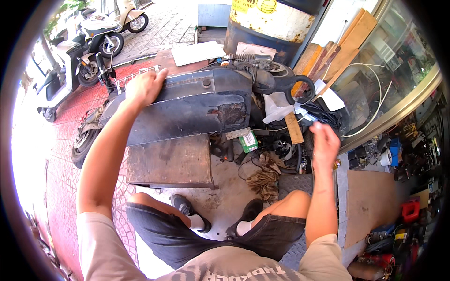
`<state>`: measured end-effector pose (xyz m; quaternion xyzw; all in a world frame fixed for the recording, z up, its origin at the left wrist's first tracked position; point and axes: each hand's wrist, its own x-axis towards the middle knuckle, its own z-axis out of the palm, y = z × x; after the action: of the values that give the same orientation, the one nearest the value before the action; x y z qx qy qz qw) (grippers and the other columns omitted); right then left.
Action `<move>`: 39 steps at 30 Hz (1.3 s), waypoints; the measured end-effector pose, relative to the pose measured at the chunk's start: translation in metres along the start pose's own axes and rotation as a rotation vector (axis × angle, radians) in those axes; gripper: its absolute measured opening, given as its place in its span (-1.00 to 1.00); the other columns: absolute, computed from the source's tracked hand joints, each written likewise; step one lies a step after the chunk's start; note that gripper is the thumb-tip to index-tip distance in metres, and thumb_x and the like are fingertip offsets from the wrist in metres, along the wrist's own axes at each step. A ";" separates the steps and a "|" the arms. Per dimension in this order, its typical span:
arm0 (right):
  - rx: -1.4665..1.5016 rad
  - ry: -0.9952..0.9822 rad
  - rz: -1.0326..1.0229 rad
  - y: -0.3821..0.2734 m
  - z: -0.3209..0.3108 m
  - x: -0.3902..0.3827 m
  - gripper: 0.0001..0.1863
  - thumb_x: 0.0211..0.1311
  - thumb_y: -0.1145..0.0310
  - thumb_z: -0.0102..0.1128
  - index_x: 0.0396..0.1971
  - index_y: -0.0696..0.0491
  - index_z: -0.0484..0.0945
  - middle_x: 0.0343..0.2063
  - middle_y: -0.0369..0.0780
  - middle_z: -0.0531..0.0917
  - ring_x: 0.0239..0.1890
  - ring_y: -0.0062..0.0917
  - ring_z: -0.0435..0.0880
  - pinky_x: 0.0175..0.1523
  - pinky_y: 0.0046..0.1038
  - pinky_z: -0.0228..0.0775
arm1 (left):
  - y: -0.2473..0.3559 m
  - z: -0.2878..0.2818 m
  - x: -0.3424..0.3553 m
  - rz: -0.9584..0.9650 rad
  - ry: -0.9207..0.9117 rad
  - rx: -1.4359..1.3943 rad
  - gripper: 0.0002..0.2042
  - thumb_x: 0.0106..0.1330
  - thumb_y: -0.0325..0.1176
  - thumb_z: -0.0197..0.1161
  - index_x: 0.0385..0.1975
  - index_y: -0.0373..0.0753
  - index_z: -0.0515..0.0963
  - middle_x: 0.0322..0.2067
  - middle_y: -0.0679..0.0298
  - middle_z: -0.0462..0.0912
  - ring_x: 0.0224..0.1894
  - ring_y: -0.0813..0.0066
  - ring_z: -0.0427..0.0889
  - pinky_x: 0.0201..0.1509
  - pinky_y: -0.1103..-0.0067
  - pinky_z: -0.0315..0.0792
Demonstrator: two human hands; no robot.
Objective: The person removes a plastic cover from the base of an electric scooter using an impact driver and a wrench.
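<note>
A dark electric scooter (183, 112) lies tipped on its side across a low, worn wooden box (168, 161). My left hand (145, 88) rests on the scooter's upper edge towards its left end, with the thumb apart and some fingertips out of sight. To the right of the scooter I hold my right hand (324, 143) raised, its fingers closed. A small blue-and-white piece shows by those fingertips, too blurred to name. Near this hand lie a wooden strip (294, 128), a white plastic bag (276, 107) and black cables (323, 114).
A green-and-white box (248, 140) and a brown rag (263, 182) lie among loose parts below the scooter. Wooden boards (351, 37) lean by the glass door at right. A rusty drum (267, 28) stands behind; parked scooters (70, 61) are far left. Tools crowd the right.
</note>
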<state>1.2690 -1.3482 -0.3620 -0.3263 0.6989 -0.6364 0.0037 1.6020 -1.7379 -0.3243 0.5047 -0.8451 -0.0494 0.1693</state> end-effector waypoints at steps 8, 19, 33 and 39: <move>-0.052 -0.359 -0.843 -0.156 0.256 -0.050 -0.66 0.19 0.19 0.39 -0.65 0.00 0.49 -0.67 -0.17 0.59 -0.59 -0.24 0.65 -0.45 -0.19 0.46 | -0.047 0.006 -0.015 0.088 0.107 -0.134 -0.39 0.58 0.15 -0.11 -0.31 -0.30 0.69 -0.27 -0.19 0.71 -0.10 -0.22 0.68 0.02 0.05 0.48; -0.125 -0.403 -0.859 -0.123 0.290 -0.045 -0.70 0.07 0.29 0.39 -0.74 -0.03 0.47 -0.71 -0.18 0.59 -0.62 -0.21 0.67 -0.49 -0.22 0.50 | -0.020 -0.003 -0.053 0.174 0.268 -0.078 -0.47 0.55 0.03 0.06 -0.52 -0.34 0.57 -0.35 -0.04 0.68 -0.17 -0.08 0.63 0.00 0.14 0.42; 0.106 -0.479 -1.084 -0.150 0.279 -0.066 -0.68 0.03 0.34 0.36 -0.76 -0.05 0.39 -0.76 -0.26 0.52 -0.67 -0.30 0.61 -0.55 -0.26 0.41 | -0.027 -0.004 -0.040 0.131 0.236 -0.109 -0.45 0.54 0.05 0.05 -0.50 -0.36 0.58 -0.35 -0.14 0.66 -0.20 -0.21 0.63 -0.06 0.07 0.44; -0.018 -0.475 -0.983 -0.140 0.279 -0.045 -0.70 0.00 0.33 0.36 -0.75 -0.05 0.40 -0.73 -0.20 0.59 -0.62 -0.25 0.67 -0.49 -0.22 0.49 | -0.022 -0.005 -0.047 0.125 0.253 -0.066 -0.46 0.54 0.04 0.05 -0.50 -0.35 0.59 -0.37 -0.08 0.68 -0.18 -0.13 0.64 -0.02 0.10 0.45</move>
<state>1.4849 -1.5717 -0.3091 -0.7494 0.4493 -0.4659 -0.1390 1.6421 -1.7073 -0.3361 0.4474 -0.8448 -0.0024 0.2935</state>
